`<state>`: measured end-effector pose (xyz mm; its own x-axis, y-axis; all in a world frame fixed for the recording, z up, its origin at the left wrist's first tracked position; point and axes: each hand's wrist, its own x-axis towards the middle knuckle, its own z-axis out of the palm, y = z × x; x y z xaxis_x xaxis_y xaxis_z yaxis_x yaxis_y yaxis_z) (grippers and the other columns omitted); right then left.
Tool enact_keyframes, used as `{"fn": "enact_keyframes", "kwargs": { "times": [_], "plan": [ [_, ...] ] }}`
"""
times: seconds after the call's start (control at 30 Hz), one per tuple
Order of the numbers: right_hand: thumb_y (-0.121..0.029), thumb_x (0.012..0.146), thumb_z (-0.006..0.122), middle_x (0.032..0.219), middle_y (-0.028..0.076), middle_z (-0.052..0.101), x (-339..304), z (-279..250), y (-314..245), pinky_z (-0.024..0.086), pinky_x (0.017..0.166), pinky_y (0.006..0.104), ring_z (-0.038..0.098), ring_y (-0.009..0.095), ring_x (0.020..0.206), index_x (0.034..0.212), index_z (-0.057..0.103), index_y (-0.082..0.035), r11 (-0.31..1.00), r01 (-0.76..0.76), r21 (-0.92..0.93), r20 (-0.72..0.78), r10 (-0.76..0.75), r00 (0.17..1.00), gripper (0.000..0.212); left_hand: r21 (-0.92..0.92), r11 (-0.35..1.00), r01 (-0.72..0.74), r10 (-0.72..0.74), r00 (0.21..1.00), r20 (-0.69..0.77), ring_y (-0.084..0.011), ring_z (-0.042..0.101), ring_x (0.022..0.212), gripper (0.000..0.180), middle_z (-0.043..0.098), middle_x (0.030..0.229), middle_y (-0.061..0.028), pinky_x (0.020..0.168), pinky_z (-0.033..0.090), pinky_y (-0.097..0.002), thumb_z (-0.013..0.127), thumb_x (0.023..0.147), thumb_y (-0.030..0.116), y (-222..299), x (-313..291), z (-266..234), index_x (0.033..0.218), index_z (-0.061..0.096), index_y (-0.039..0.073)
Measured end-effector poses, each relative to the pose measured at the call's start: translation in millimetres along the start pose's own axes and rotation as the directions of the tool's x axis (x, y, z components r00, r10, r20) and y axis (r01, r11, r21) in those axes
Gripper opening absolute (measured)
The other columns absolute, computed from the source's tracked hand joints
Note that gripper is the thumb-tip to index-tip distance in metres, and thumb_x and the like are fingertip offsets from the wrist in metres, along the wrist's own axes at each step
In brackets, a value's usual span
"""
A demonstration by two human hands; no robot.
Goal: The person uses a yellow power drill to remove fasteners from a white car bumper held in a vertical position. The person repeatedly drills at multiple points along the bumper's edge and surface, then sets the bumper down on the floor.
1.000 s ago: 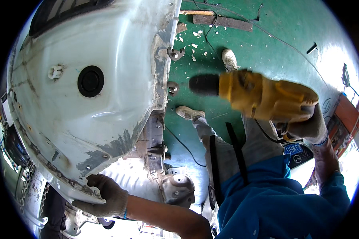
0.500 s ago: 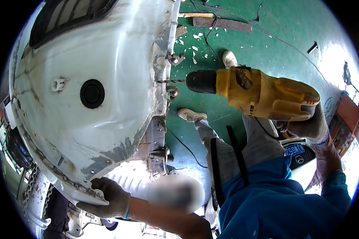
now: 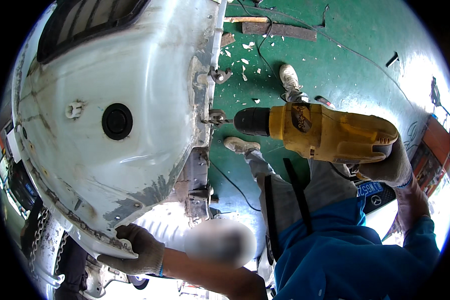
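White-painted metal car panel [image 3: 157, 95] fills the left half of the frame, its broad, smoothly curved face dulled by brownish smears and streaks. Along its right edge the paint gives way to rough grey patches, and a larger scuffed grey area spreads near its lower corner. A round black plug [image 3: 117, 121] sits in the middle of the face, with a stubby white plastic fitting [image 3: 75, 109] to its left, ringed by grime. A seam with brown stains runs down the lower left border.

At the lower left of the frame, the left hand [image 3: 141, 250], in a grey-brown knit glove, grasps the panel's bottom corner, fingers curled around the rim. Right of centre, the right hand [image 3: 391, 162], gloved alike, is wrapped around the rear handle of a scuffed yellow power drill [image 3: 335, 132] with a black chuck [image 3: 251, 121]. Its slim metal bit [image 3: 229, 121] points left, across a small dark metal bracket [image 3: 217, 115] at the panel's right edge; whether the tip touches metal cannot be told. Pale flakes [image 3: 248, 45] lie on the green floor [image 3: 365, 60] at the top, below a dark wooden block [image 3: 279, 30].
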<state>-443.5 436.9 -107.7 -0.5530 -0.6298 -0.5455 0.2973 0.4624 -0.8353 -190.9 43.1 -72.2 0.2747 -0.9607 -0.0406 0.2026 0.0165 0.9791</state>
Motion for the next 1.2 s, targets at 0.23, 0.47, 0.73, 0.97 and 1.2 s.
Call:
{"fn": "enact_keyframes", "kwargs": {
  "times": [0.23,0.47,0.73,0.97,1.2],
  "plan": [
    [-0.004,0.07,0.084,0.121,0.014,0.07,-4.7,-1.6,-1.5,0.06,0.096,0.0392,0.072,0.022,0.105,0.131,0.056,-0.001,0.947,-0.253,0.199,-0.037,0.265,0.963,0.067,0.022,1.0,0.015,-0.015,1.0,0.013,-0.0179,0.068,0.077,0.046,0.07,0.099,-0.0079,0.066,0.055,-0.0251,0.077,0.086,0.034,0.1,-2.0,0.9,0.116,0.064,0.003],
    [-0.002,0.07,0.082,0.122,0.015,0.07,1.9,-10.3,-15.0,0.06,0.095,0.0387,0.071,0.023,0.108,0.133,0.054,-0.001,0.989,0.0,-0.146,0.09,0.013,0.996,0.07,0.029,1.0,0.003,-0.004,1.0,0.028,-0.0184,0.069,0.085,0.051,0.069,0.107,-0.0101,0.07,0.056,-0.0269,0.076,0.087,0.036,0.7,1.4,-7.6,0.121,0.062,0.002],
    [-0.002,0.07,0.082,0.123,0.016,0.069,-12.2,-9.3,-13.8,0.061,0.094,0.039,0.071,0.026,0.108,0.132,0.053,-0.001,0.982,-0.116,-0.149,-0.018,0.115,0.993,0.068,0.064,0.998,-0.024,0.021,0.999,0.047,-0.0216,0.069,0.093,0.055,0.067,0.111,-0.0127,0.078,0.059,-0.0325,0.073,0.088,0.037,0.1,2.8,-9.4,0.125,0.059,-0.001],
    [0.001,0.07,0.079,0.123,0.017,0.069,-10.5,-6.5,-17.2,0.062,0.094,0.0407,0.071,0.026,0.11,0.133,0.054,-0.001,0.989,-0.117,-0.093,0.042,0.122,0.992,0.068,0.062,0.997,-0.038,0.038,0.999,0.012,-0.0226,0.068,0.099,0.059,0.066,0.115,-0.0141,0.082,0.056,-0.0339,0.074,0.086,0.039,-1.9,4.7,-8.0,0.128,0.058,0.001],
    [-0.003,0.07,0.08,0.116,0.016,0.072,-10.8,-7.0,-19.9,0.063,0.088,0.0401,0.073,0.024,0.102,0.13,0.055,0.002,0.98,-0.094,-0.177,-0.005,0.094,0.996,0.065,0.076,0.996,-0.049,0.05,0.999,-0.007,-0.0227,0.067,0.104,0.059,0.065,0.118,-0.0131,0.087,0.055,-0.0357,0.074,0.087,0.04,-0.9,2.2,-3.9,0.13,0.057,0.002]
  ]
}}
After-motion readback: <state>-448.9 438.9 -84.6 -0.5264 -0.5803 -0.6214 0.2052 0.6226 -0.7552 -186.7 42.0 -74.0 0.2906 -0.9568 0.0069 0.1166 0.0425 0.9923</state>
